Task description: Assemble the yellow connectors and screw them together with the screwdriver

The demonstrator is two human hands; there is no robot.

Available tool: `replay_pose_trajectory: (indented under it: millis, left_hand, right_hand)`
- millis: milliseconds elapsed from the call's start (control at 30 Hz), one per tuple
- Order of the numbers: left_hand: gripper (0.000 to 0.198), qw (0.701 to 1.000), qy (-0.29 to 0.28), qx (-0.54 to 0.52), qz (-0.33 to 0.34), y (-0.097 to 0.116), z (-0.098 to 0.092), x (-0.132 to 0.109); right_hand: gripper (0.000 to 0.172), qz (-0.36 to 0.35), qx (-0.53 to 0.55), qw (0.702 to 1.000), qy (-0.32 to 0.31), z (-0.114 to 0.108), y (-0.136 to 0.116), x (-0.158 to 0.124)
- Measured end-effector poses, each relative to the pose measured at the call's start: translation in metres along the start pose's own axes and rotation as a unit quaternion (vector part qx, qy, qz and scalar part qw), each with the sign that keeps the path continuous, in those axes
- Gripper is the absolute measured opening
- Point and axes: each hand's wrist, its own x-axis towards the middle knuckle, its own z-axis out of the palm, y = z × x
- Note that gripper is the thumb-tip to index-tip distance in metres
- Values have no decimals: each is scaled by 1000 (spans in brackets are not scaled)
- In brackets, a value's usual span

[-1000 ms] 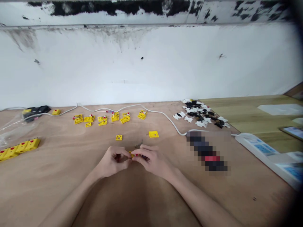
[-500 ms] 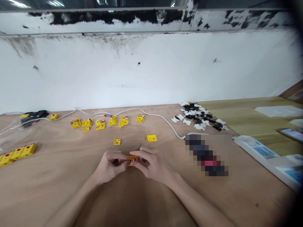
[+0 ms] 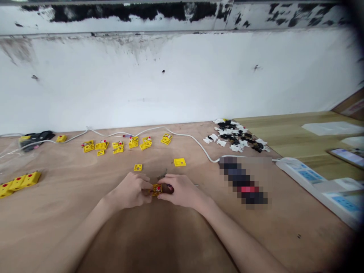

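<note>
Between my hands, a small yellow plastic piece point(image 3: 157, 189) with a red dot is held over the middle of the table. My left hand point(image 3: 129, 190) grips its left side, and my right hand point(image 3: 182, 191) pinches its right side. A dark part point(image 3: 170, 188) shows partly behind the right fingers, and its shape is hidden. Just beyond my hands lie a yellow square plate with holes point(image 3: 138, 167) and a plain yellow square plate point(image 3: 179, 162). Neither hand touches these plates.
The plywood table point(image 3: 85, 227) holds a row of yellow parts point(image 3: 122, 146), a yellow block strip point(image 3: 19, 182), a white cable point(image 3: 184, 137), and a black-and-white pile point(image 3: 234, 136). A pixelated object point(image 3: 243, 182) and a power strip point(image 3: 309, 182) lie right of my hands.
My hands have closed in around the yellow piece, covering more of it. The camera view has shifted slightly, moving the table items a little left.
</note>
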Motion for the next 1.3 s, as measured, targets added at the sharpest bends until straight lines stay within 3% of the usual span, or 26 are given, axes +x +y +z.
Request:
replay_pose_trajectory:
  millis: [333,667,1033,1300]
  left_hand:
    - [16,997,-52,48,-1,9,-7,10]
    - [16,999,41,17,6,3,9,-4]
    - [15,994,94,51,10,5,20,-12]
    - [13,989,146,15,-18,5,30,-17]
  right_hand:
    - [27,-5,7,1000,-5,-2,-2,-1]
    - [25,-10,1,1000,3,-1,0,-1]
    - [23,-7,-8,1000,10,1,-2,-2]
    - [24,2,-31,999,18,5,-4,-3]
